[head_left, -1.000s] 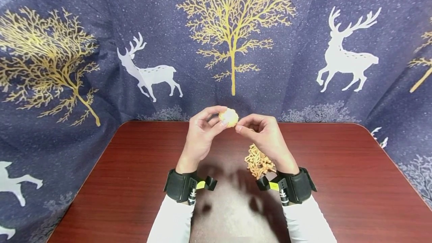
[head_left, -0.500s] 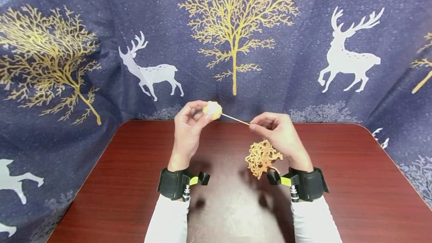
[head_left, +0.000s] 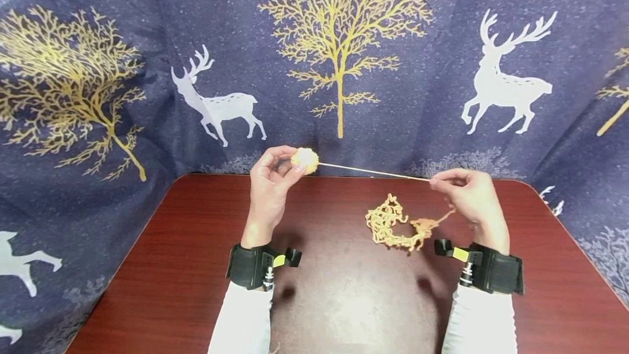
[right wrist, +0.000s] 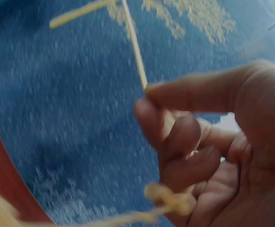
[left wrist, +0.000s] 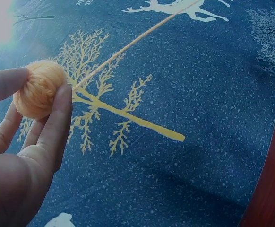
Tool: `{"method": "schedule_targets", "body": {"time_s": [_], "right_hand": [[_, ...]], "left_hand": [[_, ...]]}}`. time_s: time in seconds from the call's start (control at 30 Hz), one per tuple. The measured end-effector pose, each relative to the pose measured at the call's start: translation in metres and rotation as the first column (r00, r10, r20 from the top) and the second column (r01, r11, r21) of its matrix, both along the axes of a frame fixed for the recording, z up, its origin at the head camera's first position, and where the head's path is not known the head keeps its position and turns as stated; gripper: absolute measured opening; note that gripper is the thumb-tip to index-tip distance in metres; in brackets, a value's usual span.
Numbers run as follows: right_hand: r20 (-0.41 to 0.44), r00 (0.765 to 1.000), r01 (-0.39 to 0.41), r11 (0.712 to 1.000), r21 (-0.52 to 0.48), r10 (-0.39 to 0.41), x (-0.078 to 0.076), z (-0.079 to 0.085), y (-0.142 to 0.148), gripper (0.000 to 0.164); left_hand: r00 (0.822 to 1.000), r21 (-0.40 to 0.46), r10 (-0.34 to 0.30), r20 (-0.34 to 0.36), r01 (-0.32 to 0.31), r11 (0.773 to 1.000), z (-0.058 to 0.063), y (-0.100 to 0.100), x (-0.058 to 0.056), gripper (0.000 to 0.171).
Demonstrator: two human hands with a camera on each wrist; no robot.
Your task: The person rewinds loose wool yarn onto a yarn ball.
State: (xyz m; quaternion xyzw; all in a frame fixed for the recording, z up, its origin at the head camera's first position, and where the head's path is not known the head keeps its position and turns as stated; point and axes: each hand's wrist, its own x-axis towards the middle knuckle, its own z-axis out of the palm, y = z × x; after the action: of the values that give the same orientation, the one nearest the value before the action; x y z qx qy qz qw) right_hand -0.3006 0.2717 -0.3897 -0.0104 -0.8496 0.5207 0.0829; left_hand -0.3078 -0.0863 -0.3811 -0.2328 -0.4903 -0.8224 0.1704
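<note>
A small ball of yellow-orange yarn (left wrist: 42,90) is held between the thumb and fingers of my left hand (head_left: 270,184), raised above the table's far edge. From the ball a taut strand of yarn (head_left: 373,171) stretches across to my right hand (head_left: 469,195). There the thumb and index finger pinch it, as the right wrist view shows. Below the right hand, a kinked length of the yarn trails from its fingers to a loose, curly yarn tangle (head_left: 388,228) on the table.
The reddish-brown table (head_left: 196,266) has rounded far corners. Behind it hangs a dark blue cloth (head_left: 363,119) printed with gold trees and white deer. Each wrist wears a black strap (head_left: 248,267) with a small camera arm.
My right hand has moved right, drawing out a longer strand between the hands. My left hand went left with the ball. The tangle has spread and been tugged rightward.
</note>
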Motion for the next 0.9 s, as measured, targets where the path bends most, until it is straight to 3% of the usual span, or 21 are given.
{"method": "schedule_targets", "body": {"time_s": [0.07, 0.13, 0.3, 0.4, 0.47, 0.53, 0.67, 0.8, 0.9], "right_hand": [[0.015, 1.000, 0.023, 0.998, 0.060, -0.024, 0.000, -0.001, 0.002, 0.030], [0.023, 1.000, -0.004, 0.994, 0.114, 0.002, 0.000, 0.000, 0.000, 0.030], [0.009, 0.983, -0.178, 0.946, 0.271, 0.182, -0.001, 0.007, -0.024, 0.027], [-0.037, 0.965, -0.240, 0.933, 0.269, 0.259, 0.000, 0.011, -0.047, 0.024], [-0.080, 0.944, -0.305, 0.937, 0.170, 0.321, 0.000, 0.013, -0.064, 0.023], [-0.126, 0.907, -0.401, 0.916, 0.031, 0.402, 0.002, 0.015, -0.081, 0.027], [-0.190, 0.821, -0.568, 0.801, -0.188, 0.538, 0.006, 0.016, -0.107, 0.035], [-0.211, 0.790, -0.613, 0.723, -0.319, 0.576, 0.009, 0.015, -0.120, 0.032], [-0.215, 0.793, -0.606, 0.703, -0.372, 0.569, 0.011, 0.015, -0.123, 0.026]], "left_hand": [[1.000, -0.012, 0.005, 0.000, -0.005, 1.000, -0.001, 0.000, 0.000, 0.037], [1.000, -0.026, -0.011, 0.000, 0.011, 1.000, -0.001, 0.000, 0.002, 0.038], [0.994, -0.087, -0.111, -0.004, 0.110, 0.990, -0.002, 0.006, 0.006, 0.041], [0.985, -0.137, -0.175, -0.006, 0.173, 0.975, -0.002, 0.011, 0.009, 0.039], [0.976, -0.160, -0.216, -0.015, 0.211, 0.964, -0.001, 0.014, 0.011, 0.038], [0.969, -0.177, -0.246, -0.024, 0.238, 0.955, 0.000, 0.017, 0.013, 0.037], [0.956, -0.191, -0.292, -0.037, 0.280, 0.941, 0.002, 0.021, 0.014, 0.036], [0.945, -0.172, -0.327, -0.012, 0.320, 0.932, 0.004, 0.023, 0.016, 0.036], [0.934, -0.141, -0.358, 0.011, 0.356, 0.924, 0.006, 0.022, 0.017, 0.036]]}}
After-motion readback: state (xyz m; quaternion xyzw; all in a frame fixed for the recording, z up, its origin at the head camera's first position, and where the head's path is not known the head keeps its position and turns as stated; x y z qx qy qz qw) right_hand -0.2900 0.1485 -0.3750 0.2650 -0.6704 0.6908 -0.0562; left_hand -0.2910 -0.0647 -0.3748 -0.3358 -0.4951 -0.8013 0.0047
